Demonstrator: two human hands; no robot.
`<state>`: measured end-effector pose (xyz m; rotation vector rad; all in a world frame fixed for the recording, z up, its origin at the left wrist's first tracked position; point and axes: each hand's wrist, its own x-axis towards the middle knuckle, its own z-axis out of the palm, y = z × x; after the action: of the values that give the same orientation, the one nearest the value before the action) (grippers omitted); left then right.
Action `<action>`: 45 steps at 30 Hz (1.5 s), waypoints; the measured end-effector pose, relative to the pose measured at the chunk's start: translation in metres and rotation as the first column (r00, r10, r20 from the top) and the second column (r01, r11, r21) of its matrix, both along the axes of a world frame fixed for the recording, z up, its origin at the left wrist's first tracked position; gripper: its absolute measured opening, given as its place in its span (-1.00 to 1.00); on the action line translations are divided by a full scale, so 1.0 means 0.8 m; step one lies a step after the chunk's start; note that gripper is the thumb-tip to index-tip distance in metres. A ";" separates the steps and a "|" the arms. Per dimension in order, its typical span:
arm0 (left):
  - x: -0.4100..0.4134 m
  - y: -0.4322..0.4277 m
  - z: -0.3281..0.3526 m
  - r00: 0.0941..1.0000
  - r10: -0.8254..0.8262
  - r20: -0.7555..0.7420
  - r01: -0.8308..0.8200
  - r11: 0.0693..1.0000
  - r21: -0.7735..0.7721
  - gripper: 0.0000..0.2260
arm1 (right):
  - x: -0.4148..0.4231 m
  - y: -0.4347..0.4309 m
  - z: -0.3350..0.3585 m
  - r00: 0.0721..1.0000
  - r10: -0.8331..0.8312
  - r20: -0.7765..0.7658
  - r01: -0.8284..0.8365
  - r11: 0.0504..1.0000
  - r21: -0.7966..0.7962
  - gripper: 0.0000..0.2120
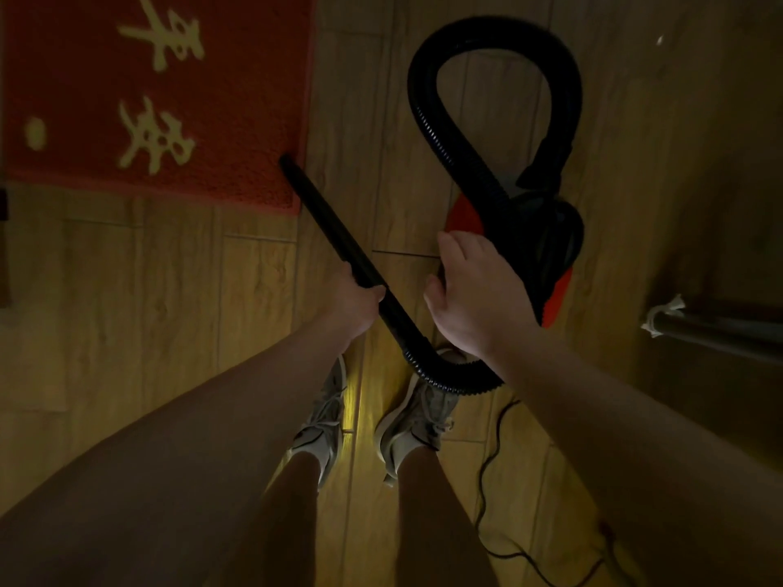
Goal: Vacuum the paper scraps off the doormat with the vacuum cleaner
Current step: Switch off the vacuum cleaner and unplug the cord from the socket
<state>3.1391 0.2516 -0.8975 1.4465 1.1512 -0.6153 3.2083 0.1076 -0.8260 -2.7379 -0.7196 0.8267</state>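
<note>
My left grip [356, 298] clenches the black wand [326, 222], angling its tip onto the near right corner of the red doormat [237, 78], while my right grip [470, 294] clasps the vacuum cleaner [551, 235] beside it, probably to steady it.

Hands: two, the left hand [356, 298] and the right hand [474, 290]
Doormat [237, 99]: one, beyond the left hand
Pale characters [163, 31] on it: two
Vacuum cleaner [551, 230]: one, at the right hand
Rigid tube [326, 222]: one, in the left hand
Ribbed hose [428, 120]: one
Shoes [326, 421]: two, below both hands
Power cord [487, 480]: one
</note>
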 end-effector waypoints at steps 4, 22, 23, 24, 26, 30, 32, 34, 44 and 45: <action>-0.001 0.014 0.021 0.967 -0.249 0.060 0.237 0.959 0.157 -0.54 | 0.006 0.005 0.024 0.999 0.029 0.030 -0.029 1.000 0.001 -0.56; 0.076 0.125 0.295 0.563 -0.822 -0.088 0.646 0.371 0.668 -0.51 | 0.077 0.050 0.240 0.966 0.007 0.260 -0.002 1.000 -0.021 -0.71; 0.086 0.129 0.316 0.564 -0.822 -0.085 0.630 0.361 0.688 -0.51 | 0.083 0.053 0.258 0.961 -0.004 0.275 0.006 1.000 -0.007 -0.75; 0.095 0.132 0.338 0.563 -0.822 -0.083 0.614 0.350 0.707 -0.51 | 0.089 0.056 0.277 0.957 -0.020 0.290 0.018 1.000 0.009 -0.78; 0.114 0.137 0.384 0.561 -0.824 -0.081 0.589 0.328 0.738 -0.51 | 0.103 0.060 0.314 0.945 -0.042 0.326 0.036 0.999 0.023 -0.75; 0.145 0.147 0.491 0.559 -0.826 -0.077 0.530 0.284 0.799 -0.52 | 0.132 0.062 0.404 0.913 -0.042 0.405 0.034 0.999 0.028 -0.82; 0.156 0.150 0.547 0.557 -0.827 -0.077 0.495 0.256 0.830 -0.52 | 0.143 0.063 0.459 0.901 -0.048 0.430 0.035 0.999 0.039 -0.91; 0.165 0.154 0.606 0.558 -0.826 -0.077 0.460 0.232 0.857 -0.53 | 0.153 0.062 0.515 0.882 -0.047 0.469 0.041 0.999 0.024 -0.91; 0.204 0.148 0.925 0.534 -0.844 -0.041 0.215 0.089 0.973 -0.55 | 0.185 0.037 0.835 0.766 -0.070 0.639 0.041 0.997 0.060 -0.56; 0.205 0.143 0.955 0.527 -0.849 -0.038 0.201 0.081 0.976 -0.55 | 0.186 0.032 0.864 0.750 -0.082 0.656 0.041 0.996 0.078 -0.55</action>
<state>3.3035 0.3663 -0.1338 2.9706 0.2162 0.1666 3.3569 0.1336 -0.1344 -2.9631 -0.7307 -0.2282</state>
